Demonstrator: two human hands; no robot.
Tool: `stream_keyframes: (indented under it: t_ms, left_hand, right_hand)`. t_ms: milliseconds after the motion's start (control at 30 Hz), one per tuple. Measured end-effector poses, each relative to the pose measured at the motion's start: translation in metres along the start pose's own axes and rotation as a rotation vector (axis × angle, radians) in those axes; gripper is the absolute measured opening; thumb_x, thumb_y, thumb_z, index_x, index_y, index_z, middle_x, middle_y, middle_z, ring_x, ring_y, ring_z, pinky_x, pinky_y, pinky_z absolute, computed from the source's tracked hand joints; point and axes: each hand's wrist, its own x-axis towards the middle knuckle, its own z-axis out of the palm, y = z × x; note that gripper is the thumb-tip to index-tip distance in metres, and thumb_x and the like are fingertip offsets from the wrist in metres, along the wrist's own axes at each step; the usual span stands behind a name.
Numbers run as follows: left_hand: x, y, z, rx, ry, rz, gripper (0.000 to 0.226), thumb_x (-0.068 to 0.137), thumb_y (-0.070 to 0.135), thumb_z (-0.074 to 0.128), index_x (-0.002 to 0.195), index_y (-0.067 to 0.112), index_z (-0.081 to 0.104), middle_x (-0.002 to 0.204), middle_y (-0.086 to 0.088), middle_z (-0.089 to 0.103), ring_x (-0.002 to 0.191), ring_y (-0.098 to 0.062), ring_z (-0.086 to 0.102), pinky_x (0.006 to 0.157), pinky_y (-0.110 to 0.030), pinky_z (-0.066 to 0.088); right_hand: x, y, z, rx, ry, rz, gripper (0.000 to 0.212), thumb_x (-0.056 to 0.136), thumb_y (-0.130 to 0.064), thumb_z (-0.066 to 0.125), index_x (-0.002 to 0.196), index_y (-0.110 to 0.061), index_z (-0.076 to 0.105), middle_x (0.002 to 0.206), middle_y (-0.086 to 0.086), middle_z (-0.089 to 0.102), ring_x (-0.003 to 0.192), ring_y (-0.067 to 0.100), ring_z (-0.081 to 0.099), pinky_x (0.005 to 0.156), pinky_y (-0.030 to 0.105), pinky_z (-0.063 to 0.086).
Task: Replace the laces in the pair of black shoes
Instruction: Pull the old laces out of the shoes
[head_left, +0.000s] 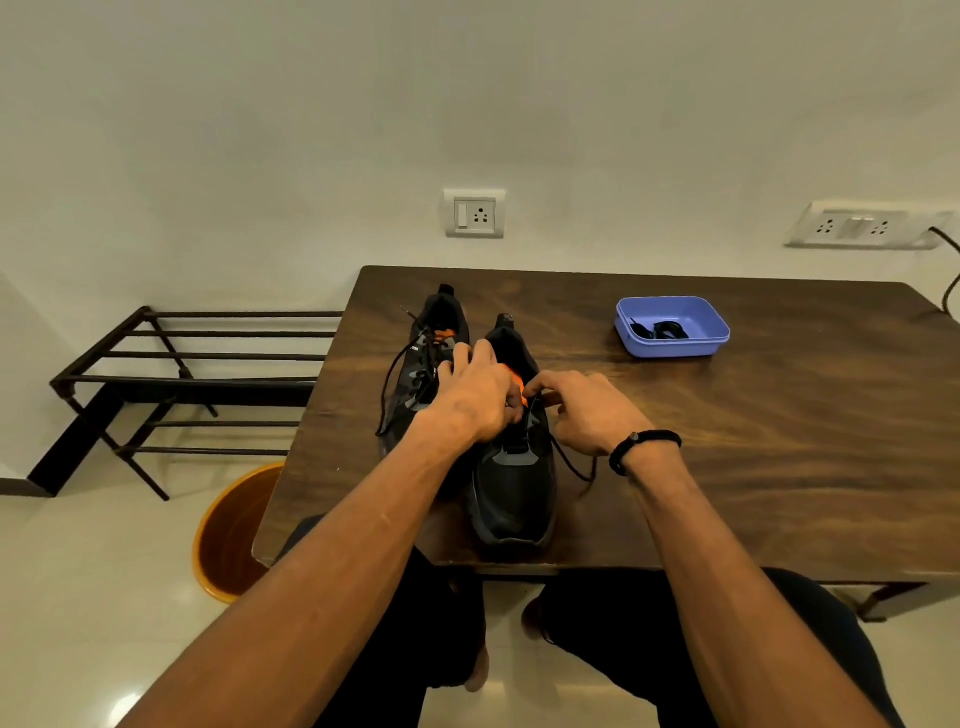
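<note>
A seated person works on the nearer black shoe (514, 488) on the wooden tabletop (779, 441): the left hand (475, 395) braces its opening while the right hand (582, 410) keeps a pinching grip on the black lace (571, 462). Steadying the tongue and feeding the lace straight would probably help; beyond stand the second shoe (431, 353) and a purple tray (711, 322) holding another lace.

Counter (753, 441): dark wood grain, low sheen. Shoe (514, 493) below the grip: matt black fabric. Tray (675, 345): smooth lilac plastic.
</note>
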Motion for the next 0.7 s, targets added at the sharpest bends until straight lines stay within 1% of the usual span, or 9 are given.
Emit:
stream_keyframes:
  t_ms: [67,133,267,333,400,467,600,667,700]
  left_hand:
    - [0.0,-0.001,-0.005,0.003,0.088,-0.015,0.016,0.09,0.042,0.072,0.101,0.03,0.074,0.133,-0.006,0.04,0.127,-0.03,0.034,0.109,-0.046,0.033]
    - [-0.003,-0.007,-0.011,-0.032,0.209,-0.078,0.015,0.091,0.038,0.07,0.095,0.024,0.071,0.13,-0.006,0.043,0.125,-0.029,0.037,0.108,-0.047,0.037]
    - [-0.009,-0.03,-0.02,-0.14,0.438,-0.314,0.015,0.091,0.031,0.065,0.098,0.024,0.076,0.127,-0.01,0.05,0.123,-0.032,0.041,0.101,-0.05,0.04]
    - [-0.009,-0.036,-0.021,-0.175,0.471,-0.369,0.017,0.092,0.031,0.065,0.104,0.027,0.075,0.129,-0.011,0.049,0.126,-0.034,0.039,0.103,-0.051,0.038]
    - [-0.008,-0.037,-0.019,-0.215,0.44,-0.303,0.027,0.091,0.03,0.068,0.117,0.032,0.07,0.133,-0.01,0.046,0.129,-0.033,0.036,0.106,-0.051,0.036]
    - [-0.006,-0.031,-0.017,-0.232,0.363,-0.175,0.034,0.091,0.033,0.07,0.124,0.038,0.067,0.138,-0.008,0.043,0.132,-0.031,0.034,0.109,-0.051,0.037]
    - [-0.003,-0.012,-0.008,-0.116,0.127,0.001,0.025,0.092,0.042,0.072,0.117,0.043,0.072,0.142,-0.003,0.037,0.135,-0.028,0.029,0.111,-0.047,0.032]
    - [-0.002,-0.005,0.0,-0.05,0.028,0.023,0.023,0.093,0.042,0.071,0.115,0.039,0.073,0.142,-0.004,0.035,0.134,-0.03,0.028,0.111,-0.048,0.03]
    - [-0.001,-0.002,0.003,-0.029,0.011,0.025,0.023,0.093,0.041,0.071,0.115,0.035,0.074,0.141,-0.005,0.035,0.133,-0.032,0.028,0.111,-0.049,0.03]
  right_hand:
    - [-0.001,0.0,-0.001,0.003,-0.001,0.004,0.063,0.084,0.009,0.06,0.133,-0.03,0.062,0.136,0.005,0.065,0.125,0.02,0.062,0.1,0.04,0.056]
    - [-0.001,0.001,-0.001,0.007,-0.001,0.011,0.064,0.085,0.01,0.06,0.134,-0.031,0.062,0.136,0.005,0.065,0.125,0.02,0.063,0.099,0.039,0.057]
    - [0.001,0.002,0.002,0.012,0.007,0.011,0.064,0.085,0.007,0.065,0.134,-0.033,0.062,0.134,0.003,0.067,0.122,0.019,0.064,0.1,0.039,0.057]
    - [0.002,0.002,0.003,0.016,0.006,0.015,0.063,0.085,0.006,0.065,0.133,-0.034,0.062,0.133,0.003,0.067,0.122,0.019,0.064,0.1,0.039,0.057]
    - [0.002,0.003,0.003,0.014,0.01,0.015,0.061,0.086,0.005,0.066,0.132,-0.035,0.062,0.133,0.003,0.067,0.12,0.019,0.065,0.099,0.039,0.057]
    - [0.002,0.002,0.003,0.011,0.014,0.014,0.06,0.087,0.004,0.067,0.133,-0.034,0.062,0.132,0.003,0.067,0.119,0.019,0.065,0.099,0.039,0.057]
    - [0.001,0.002,0.002,-0.002,0.004,0.01,0.06,0.087,0.003,0.067,0.134,-0.034,0.062,0.132,0.004,0.067,0.119,0.021,0.065,0.097,0.04,0.058]
    - [0.001,0.001,0.001,-0.007,-0.001,0.005,0.062,0.085,0.005,0.065,0.134,-0.033,0.061,0.134,0.004,0.066,0.121,0.02,0.064,0.098,0.04,0.058]
    - [0.001,0.001,0.0,-0.006,-0.002,0.007,0.062,0.085,0.005,0.065,0.134,-0.033,0.061,0.134,0.004,0.066,0.122,0.02,0.064,0.098,0.04,0.057]
